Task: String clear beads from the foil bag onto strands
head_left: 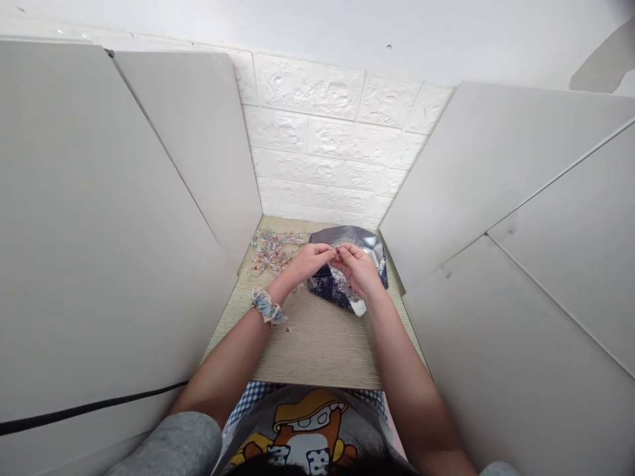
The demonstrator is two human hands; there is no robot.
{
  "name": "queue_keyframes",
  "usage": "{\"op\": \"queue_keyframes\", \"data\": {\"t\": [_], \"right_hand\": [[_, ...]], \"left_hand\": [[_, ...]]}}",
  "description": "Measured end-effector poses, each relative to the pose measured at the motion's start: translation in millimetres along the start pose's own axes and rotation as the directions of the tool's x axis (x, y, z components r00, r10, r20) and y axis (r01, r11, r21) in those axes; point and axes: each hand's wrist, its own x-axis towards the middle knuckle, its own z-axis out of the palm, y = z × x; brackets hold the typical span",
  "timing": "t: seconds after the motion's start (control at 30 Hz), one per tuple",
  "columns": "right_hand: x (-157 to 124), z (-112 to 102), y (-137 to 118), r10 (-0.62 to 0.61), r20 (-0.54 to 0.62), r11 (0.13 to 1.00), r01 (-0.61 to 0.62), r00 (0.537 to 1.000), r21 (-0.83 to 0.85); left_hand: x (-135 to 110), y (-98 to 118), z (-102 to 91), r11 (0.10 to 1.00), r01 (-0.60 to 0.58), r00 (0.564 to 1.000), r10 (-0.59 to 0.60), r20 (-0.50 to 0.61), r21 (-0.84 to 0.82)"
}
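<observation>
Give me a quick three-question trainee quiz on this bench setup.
1. Which wrist wears the blue fabric scrunchie, left or right?
2. True or false: the tangle of bead strands lies to the left of the silver-and-navy pouch.
3. What lies directly beneath the right hand? A: the bead strands. B: the silver-and-navy pouch. C: bare tabletop.

Key: 1. left; 2. true; 3. B.
</observation>
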Motion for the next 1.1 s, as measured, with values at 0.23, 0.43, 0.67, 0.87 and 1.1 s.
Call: {"op": "queue_keyframes", "data": {"t": [0.23, 0.43, 0.67, 0.87, 1.1], "right_hand": [[-0.2, 0.0, 0.9, 0.016, -0.012, 1.000, -0.016, 1.000, -0.003], [-0.6, 1.7, 0.5, 0.023, -0.025, 1.000, -0.023, 0.999, 0.002], [-1.7, 3.2, -0.6, 0.023, -0.016, 1.000, -0.023, 1.000, 0.000], [-2.2, 4.6, -1.3, 0.021, -0.035, 0.999, -0.022, 0.999, -0.024], [-2.4, 4.5, -1.0, 0.015, -0.036, 1.000, -0.016, 0.999, -0.016]], "left_hand": [[2.1, -4.1, -0.7, 1.000, 0.015, 1.000, -0.015, 0.020, -0.016], [-0.3, 0.7, 0.2, 0.998, 0.041, 0.999, -0.040, 0.010, -0.053], [-1.6, 4.3, 0.0, 0.997, 0.054, 0.998, -0.053, 0.018, -0.061], [-0.9, 2.2, 0.5, 0.997, 0.063, 0.998, -0.062, 0.018, -0.038], [-1.6, 4.4, -0.2, 0.997, 0.056, 0.998, -0.054, 0.031, -0.061]]}}
